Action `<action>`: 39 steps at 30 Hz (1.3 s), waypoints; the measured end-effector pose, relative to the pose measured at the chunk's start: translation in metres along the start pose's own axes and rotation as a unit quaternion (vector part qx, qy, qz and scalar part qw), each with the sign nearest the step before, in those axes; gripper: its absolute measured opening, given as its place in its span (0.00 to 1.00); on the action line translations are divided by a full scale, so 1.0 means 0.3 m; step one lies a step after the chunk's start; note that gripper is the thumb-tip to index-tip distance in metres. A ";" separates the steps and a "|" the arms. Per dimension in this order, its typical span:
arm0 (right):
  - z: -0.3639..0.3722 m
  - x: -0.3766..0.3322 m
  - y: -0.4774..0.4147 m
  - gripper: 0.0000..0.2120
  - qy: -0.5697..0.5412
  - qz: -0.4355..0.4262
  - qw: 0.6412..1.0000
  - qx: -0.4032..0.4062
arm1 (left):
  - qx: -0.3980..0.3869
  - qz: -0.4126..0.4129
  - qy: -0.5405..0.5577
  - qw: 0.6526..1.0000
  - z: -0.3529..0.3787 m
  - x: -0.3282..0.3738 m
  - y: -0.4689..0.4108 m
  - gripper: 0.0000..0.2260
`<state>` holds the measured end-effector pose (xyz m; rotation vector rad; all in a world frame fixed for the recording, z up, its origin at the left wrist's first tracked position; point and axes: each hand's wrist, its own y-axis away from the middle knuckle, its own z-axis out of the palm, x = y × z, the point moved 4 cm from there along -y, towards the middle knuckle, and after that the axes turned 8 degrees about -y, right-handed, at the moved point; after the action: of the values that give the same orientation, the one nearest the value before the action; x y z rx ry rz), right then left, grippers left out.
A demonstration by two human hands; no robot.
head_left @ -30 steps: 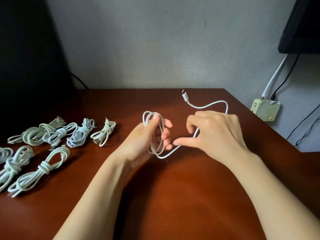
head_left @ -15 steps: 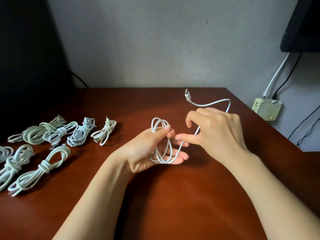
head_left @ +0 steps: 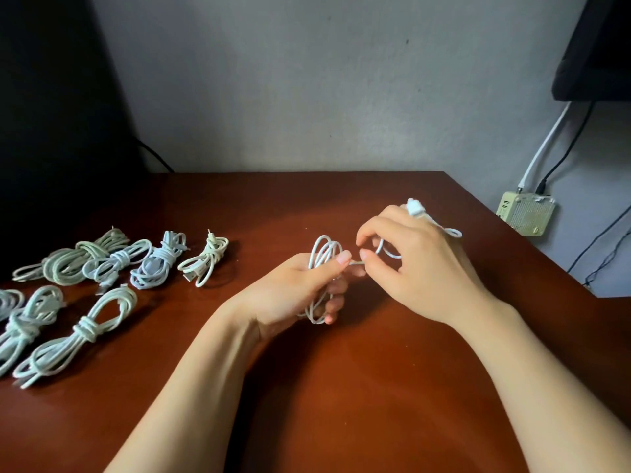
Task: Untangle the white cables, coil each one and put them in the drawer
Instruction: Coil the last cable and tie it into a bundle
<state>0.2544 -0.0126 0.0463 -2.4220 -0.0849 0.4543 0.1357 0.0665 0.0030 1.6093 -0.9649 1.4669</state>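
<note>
The left hand [head_left: 293, 288] is clenched round the coil [head_left: 321, 254], the right hand [head_left: 420, 268] pinching its tail [head_left: 452, 231] just beside — wraps should be kept taut.

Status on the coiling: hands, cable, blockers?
Left hand grips white cable loops. Right hand pinches the loose tail. Tied bundles lie left, clear of both. Drawer not in view.

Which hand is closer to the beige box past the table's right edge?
Right. The right hand is just left of the beige box, near the table edge; the left hand is farther left, gripping the white cable.
</note>
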 end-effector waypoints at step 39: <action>0.137 -0.040 0.028 0.21 -0.413 0.275 0.856 -0.146 | 0.219 0.086 0.085 0.968 -0.001 0.020 -0.026 0.17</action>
<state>0.2286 0.0036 0.0150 -2.3185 0.1922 1.8410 0.1428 0.0698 0.0086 1.6954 -0.7291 2.0123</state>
